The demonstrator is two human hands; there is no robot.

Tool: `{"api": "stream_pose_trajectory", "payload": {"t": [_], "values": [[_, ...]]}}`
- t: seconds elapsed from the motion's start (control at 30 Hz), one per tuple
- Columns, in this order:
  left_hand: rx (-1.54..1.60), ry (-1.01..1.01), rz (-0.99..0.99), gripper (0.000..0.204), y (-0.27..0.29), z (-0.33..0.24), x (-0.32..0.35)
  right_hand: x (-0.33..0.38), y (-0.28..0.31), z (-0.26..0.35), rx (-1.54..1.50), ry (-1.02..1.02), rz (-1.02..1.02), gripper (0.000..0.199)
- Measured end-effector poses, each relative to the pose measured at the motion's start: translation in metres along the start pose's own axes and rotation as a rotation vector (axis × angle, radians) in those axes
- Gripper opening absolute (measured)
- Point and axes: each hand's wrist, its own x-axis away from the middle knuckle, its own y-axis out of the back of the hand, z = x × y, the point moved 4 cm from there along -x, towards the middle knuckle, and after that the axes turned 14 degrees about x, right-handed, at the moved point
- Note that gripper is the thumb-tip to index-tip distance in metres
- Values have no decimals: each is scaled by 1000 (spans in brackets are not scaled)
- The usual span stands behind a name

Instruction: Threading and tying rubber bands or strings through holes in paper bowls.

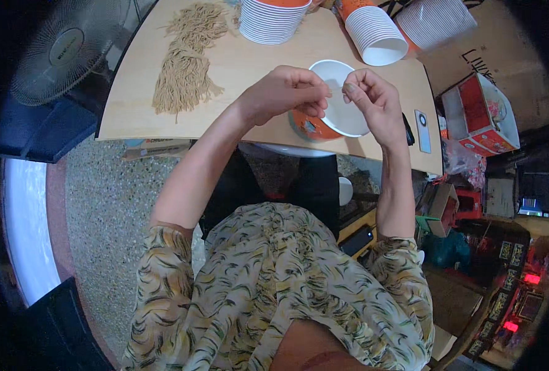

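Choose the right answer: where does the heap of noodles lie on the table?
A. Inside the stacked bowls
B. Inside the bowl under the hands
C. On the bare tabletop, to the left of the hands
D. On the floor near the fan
C: the noodles lie loose on the wooden table, left of the left hand and the right hand, which are over the bowl.

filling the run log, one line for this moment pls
left hand: fingers pinched over paper bowl | right hand: pinched, facing left | bowl: empty, on table | noodles: far left
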Motion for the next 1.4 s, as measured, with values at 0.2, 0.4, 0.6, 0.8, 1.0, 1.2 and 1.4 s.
{"api": "stream_pose_trajectory", "payload": {"t": [0.2,0.4,0.6,0.8,1.0,1.2,1.4], "values": [[-28,67,12,24,5,4,3,3,2,-1,9,5,17,10],[-47,29,-33,23,4,1,7,4,1,-5,6,-32,-5,10],[-160,-122,-89,20,-2,1,9,1,-13,-5,-118,-94,-27,13],[-202,-266,-194,18,-5,10,10,2,-23,-22,-319,-231,-36,12],[-116,-455,-264,17,-11,13,11,3,-25,-25,-431,-288,-40,9],[-398,-553,-346,18,-17,13,16,2,-24,-24,-432,-307,-20,10],[-550,-640,-365,13,-17,12,18,3,-25,-24,-352,-339,15,13]]}}
